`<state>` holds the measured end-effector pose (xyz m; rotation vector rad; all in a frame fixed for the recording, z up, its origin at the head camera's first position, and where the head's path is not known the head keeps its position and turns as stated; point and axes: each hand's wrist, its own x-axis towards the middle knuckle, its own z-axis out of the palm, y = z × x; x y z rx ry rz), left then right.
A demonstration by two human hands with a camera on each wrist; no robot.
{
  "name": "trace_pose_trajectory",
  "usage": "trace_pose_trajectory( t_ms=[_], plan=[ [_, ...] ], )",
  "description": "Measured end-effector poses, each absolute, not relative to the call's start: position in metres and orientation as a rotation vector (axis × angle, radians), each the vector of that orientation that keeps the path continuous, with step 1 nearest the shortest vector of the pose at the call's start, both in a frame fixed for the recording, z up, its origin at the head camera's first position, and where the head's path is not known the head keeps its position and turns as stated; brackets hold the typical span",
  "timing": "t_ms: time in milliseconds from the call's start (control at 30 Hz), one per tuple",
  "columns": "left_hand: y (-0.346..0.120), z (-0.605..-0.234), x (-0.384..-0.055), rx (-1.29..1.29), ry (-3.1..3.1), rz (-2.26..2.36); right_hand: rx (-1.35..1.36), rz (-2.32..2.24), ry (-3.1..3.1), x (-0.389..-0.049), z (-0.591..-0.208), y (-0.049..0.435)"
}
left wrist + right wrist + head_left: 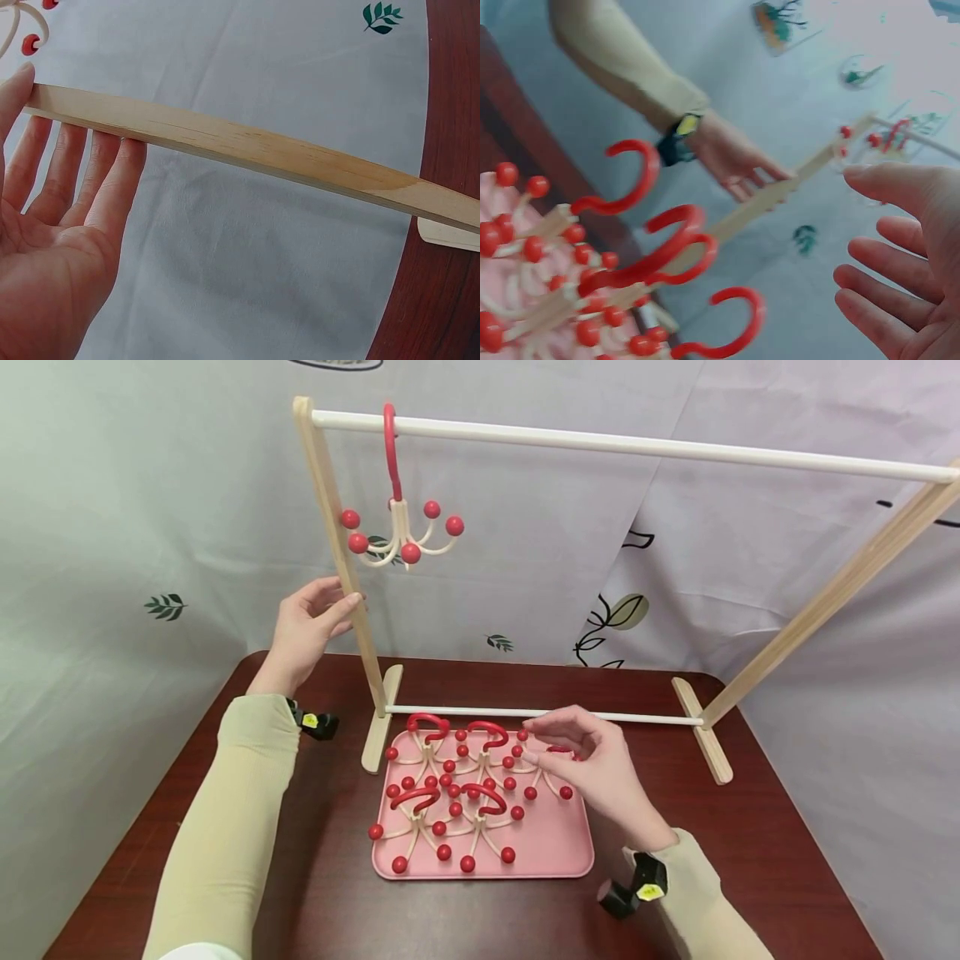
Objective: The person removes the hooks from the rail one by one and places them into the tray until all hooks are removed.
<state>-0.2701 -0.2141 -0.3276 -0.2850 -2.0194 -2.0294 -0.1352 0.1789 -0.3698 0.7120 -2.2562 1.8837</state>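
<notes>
My left hand (303, 622) holds the left wooden post (327, 502) of a rack, thumb on one face and fingertips against the other, as the left wrist view also shows. From the white top bar (600, 441) hangs a multi-armed hanger (400, 522) with a red hook and red ball tips, close to that post. Over the right part of a pink tray (551, 847) hovers my right hand (592, 768), its fingers loosely bent and nothing between them. Several similar hangers (480, 822) stand on the tray, red hooks up; my right hand partly hides one.
A white lower bar (525, 713) joins the rack's wooden feet (702, 731) behind the tray. The right post (832, 593) leans outward in view. Everything stands on a dark red-brown table (322, 877), with a patterned cloth (480, 610) behind.
</notes>
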Motion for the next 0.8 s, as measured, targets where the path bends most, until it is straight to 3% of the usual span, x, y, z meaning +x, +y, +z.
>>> trace_pose_trajectory(
  t_ms=[800],
  plan=[
    [-0.215,-0.328,-0.271,-0.29,-2.034,-2.014,0.94,1.624,-1.968,-0.154,-0.268,0.149]
  ],
)
